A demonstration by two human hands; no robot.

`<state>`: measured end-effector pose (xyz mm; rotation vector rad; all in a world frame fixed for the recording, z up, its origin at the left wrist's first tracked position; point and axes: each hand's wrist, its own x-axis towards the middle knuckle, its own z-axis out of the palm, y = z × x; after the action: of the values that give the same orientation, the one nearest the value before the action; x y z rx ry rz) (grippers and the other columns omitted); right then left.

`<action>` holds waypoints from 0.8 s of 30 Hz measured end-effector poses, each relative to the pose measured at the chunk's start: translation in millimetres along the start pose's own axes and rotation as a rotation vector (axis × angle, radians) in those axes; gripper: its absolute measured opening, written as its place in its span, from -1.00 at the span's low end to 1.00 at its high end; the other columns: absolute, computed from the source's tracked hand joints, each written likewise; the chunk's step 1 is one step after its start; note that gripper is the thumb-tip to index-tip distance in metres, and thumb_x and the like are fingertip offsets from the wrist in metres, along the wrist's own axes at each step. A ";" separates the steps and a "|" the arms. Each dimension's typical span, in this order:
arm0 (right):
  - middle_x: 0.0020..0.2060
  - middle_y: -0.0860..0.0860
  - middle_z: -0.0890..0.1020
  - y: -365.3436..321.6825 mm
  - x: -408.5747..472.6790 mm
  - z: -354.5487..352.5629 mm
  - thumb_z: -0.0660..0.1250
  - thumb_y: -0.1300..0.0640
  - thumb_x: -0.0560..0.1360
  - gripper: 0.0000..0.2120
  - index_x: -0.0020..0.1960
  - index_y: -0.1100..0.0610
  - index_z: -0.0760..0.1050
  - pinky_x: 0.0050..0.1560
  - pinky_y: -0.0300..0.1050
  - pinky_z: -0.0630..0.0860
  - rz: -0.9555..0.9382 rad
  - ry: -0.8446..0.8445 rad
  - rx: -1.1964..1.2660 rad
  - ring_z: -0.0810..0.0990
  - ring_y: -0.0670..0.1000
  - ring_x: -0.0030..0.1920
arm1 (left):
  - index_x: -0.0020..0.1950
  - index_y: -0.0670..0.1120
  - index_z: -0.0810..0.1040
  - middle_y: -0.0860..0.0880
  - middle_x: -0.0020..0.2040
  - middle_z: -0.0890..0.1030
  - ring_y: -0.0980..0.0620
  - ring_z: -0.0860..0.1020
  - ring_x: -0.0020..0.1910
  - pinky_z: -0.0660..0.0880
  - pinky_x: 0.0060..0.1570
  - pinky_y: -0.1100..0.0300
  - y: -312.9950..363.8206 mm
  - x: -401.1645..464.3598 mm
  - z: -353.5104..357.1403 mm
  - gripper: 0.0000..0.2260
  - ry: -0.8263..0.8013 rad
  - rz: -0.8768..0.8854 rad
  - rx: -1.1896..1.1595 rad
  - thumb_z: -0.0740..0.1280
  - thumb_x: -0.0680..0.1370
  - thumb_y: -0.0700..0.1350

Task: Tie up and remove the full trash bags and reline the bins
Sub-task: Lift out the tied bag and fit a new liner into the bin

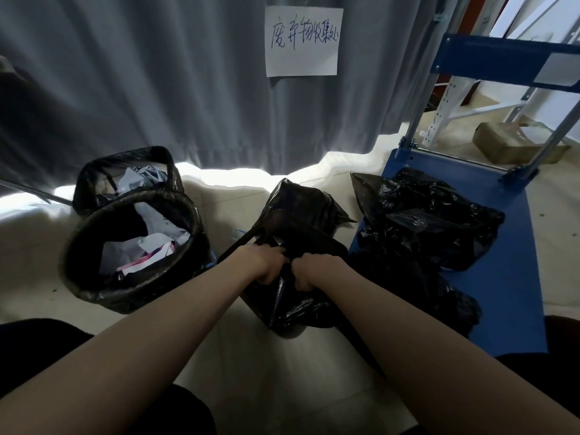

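A big gray curtain (141, 89) hangs in front of you, and a white paper sign (303, 40) with handwriting is stuck on it. To your right sits a blue cart (508, 277) on the pale floor (251, 356). A pile of black bags (433, 221) lies on the cart's flat part (they look crumpled and shiny).

To your left stand two bins. The near bin (135, 246) has a black liner folded over its rim and is full of white and colored paper scraps. The far bin (125, 174) stands just behind it, touching it, and it holds paper too.

Right in front of you, between the near bin and the cart, is the black trash bag (288, 302) you are working on. Its bottom rests on the floor. Your left hand (266, 265) and your right hand (309, 273) are side by side, nearly touching. Both are clenched tight around the bunched-up top of that bag.

A brown box (514, 142) lies on the floor far off behind the cart.
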<state>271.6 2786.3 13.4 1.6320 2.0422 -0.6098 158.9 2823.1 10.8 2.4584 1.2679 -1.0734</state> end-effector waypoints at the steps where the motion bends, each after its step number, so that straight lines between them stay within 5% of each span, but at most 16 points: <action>1: 0.28 0.16 0.48 3.5 -3.1 1.2 0.23 0.08 0.59 -0.62 0.38 0.17 0.40 0.09 0.06 0.44 -0.006 0.049 0.012 0.52 0.21 0.24 | 0.43 -0.12 0.39 -0.16 0.43 0.38 -0.16 0.47 0.29 0.45 0.23 0.01 2.8 1.2 1.3 -0.53 -0.054 0.003 -0.003 0.31 0.51 -0.25; 4: 0.19 0.17 0.54 11.9 -15.9 -1.6 0.23 0.14 0.57 -0.69 0.29 0.16 0.49 0.11 0.04 0.48 -0.027 0.139 0.081 0.56 0.21 0.15 | 0.25 -0.22 0.52 -0.21 0.23 0.56 -0.14 0.57 0.13 0.51 0.13 0.04 1.2 0.9 -0.1 -0.68 -0.092 -0.012 -0.004 0.32 0.50 -0.30; 11: 0.18 0.13 0.54 22.3 -52.9 -2.7 0.21 0.23 0.54 -0.68 0.26 0.06 0.50 0.16 0.07 0.50 -0.100 0.239 0.072 0.54 0.20 0.14 | 0.29 0.04 0.56 -0.04 0.19 0.61 -0.05 0.55 0.17 0.45 0.18 0.12 -18.6 -43.7 -42.8 -0.65 0.232 0.114 -0.206 0.24 0.54 -0.19; 14: 0.16 0.12 0.54 26.3 -65.7 2.5 0.21 0.24 0.54 -0.68 0.25 0.03 0.51 0.01 -0.04 0.44 -0.114 0.281 0.037 0.55 0.19 0.14 | 0.05 0.11 0.64 0.08 -0.02 0.67 0.07 0.59 0.00 0.50 0.11 0.13 -11.0 -75.2 -38.8 -0.76 0.196 0.231 -0.331 0.30 0.51 0.18; 17: 0.16 0.11 0.56 31.2 -76.6 4.0 0.22 0.25 0.52 -0.66 0.24 0.03 0.53 -0.02 -0.05 0.44 -0.106 0.323 0.028 0.55 0.17 0.15 | 0.04 0.20 0.61 0.20 -0.07 0.62 0.14 0.57 -0.04 0.53 0.07 0.14 -3.8 -93.6 -23.2 -0.39 0.089 0.222 -0.217 0.36 0.14 0.52; 20: 0.06 0.09 0.61 30.1 -84.8 4.6 0.19 0.17 0.55 -0.75 0.13 0.05 0.58 -0.04 -0.04 0.47 -0.105 0.387 0.072 0.58 0.15 0.08 | 0.07 0.13 0.62 0.11 0.04 0.59 0.03 0.54 0.06 0.46 0.13 0.08 -2.0 -93.0 -5.6 -0.56 0.273 0.250 0.234 0.37 0.31 0.34; 24: -0.31 -0.05 0.57 24.1 -87.4 4.1 0.13 -0.25 0.51 -0.61 -0.19 0.03 0.51 -0.26 -0.08 0.36 -0.079 0.589 0.264 0.57 0.07 -0.19 | -0.06 0.02 0.59 -0.01 0.01 0.61 -0.08 0.58 -0.01 0.48 0.00 0.05 -17.9 -85.9 -10.6 -0.86 0.602 0.185 -0.001 0.29 0.48 0.03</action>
<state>312.6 2720.7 60.9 2.0796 2.5331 -0.4767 118.3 2784.0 78.9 2.9414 1.1238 -0.2856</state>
